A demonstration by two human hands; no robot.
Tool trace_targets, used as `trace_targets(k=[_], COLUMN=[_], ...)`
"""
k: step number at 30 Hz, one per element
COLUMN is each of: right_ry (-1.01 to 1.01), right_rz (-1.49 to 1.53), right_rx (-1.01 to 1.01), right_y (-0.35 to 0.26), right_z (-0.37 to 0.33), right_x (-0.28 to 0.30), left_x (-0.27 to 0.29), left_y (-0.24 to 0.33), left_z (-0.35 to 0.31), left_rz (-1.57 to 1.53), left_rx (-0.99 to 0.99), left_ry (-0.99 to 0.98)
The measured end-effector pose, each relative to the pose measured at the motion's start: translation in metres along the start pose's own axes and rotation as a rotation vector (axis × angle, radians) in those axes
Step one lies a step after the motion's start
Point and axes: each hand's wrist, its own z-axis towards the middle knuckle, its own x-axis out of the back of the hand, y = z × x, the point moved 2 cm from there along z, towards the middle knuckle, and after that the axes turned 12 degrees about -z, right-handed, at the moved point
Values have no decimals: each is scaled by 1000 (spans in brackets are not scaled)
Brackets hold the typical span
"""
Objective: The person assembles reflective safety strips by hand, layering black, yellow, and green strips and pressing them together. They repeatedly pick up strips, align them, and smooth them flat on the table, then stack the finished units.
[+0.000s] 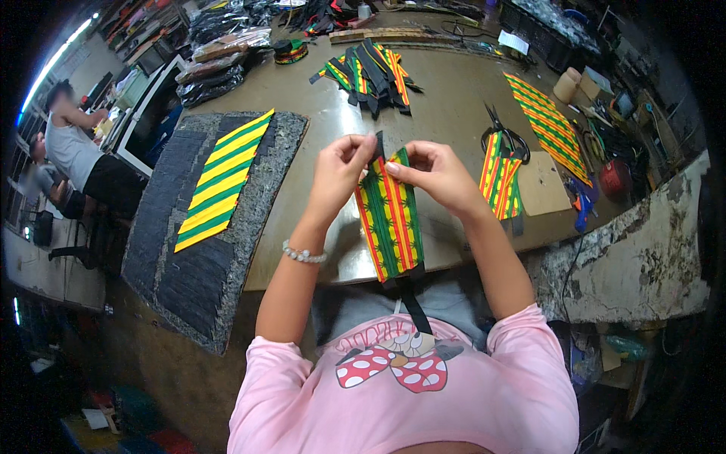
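Note:
In front of me at the table's near edge hangs a striped fabric piece [392, 227] in green, yellow and red, with dark leaf shapes and black ends. My left hand [344, 168] pinches its upper left part, where a black tip sticks up. The upper right edge sits between the thumb and fingers of my right hand [437, 172]. From its lower end a black strap [413, 303] runs down against my shirt. To the right lie similar striped pieces [499, 178], partly over black-handled scissors [516, 144].
Farther back on the table [295, 94] is a heap of striped and black strips [370, 76]. A yellow-green striped sheet [225, 181] lies on a dark rough board [174, 151] at left. At right are a patterned sheet [548, 125], a cardboard piece [541, 185] and a blue-handled tool [581, 208]. People [74, 140] are far left.

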Motion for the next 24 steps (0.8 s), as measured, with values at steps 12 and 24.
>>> trace_targets(k=[12,24], right_ry=[4,314], right_rz=[131,-148], right_rx=[-4,119], right_y=[6,30], right_z=[-23,-31], right_x=[12,0], left_x=[-10,-28], left_y=[4,-2], left_z=[-27,-31], left_rz=[132,293], left_rx=[61,50], left_ry=[-112,-137])
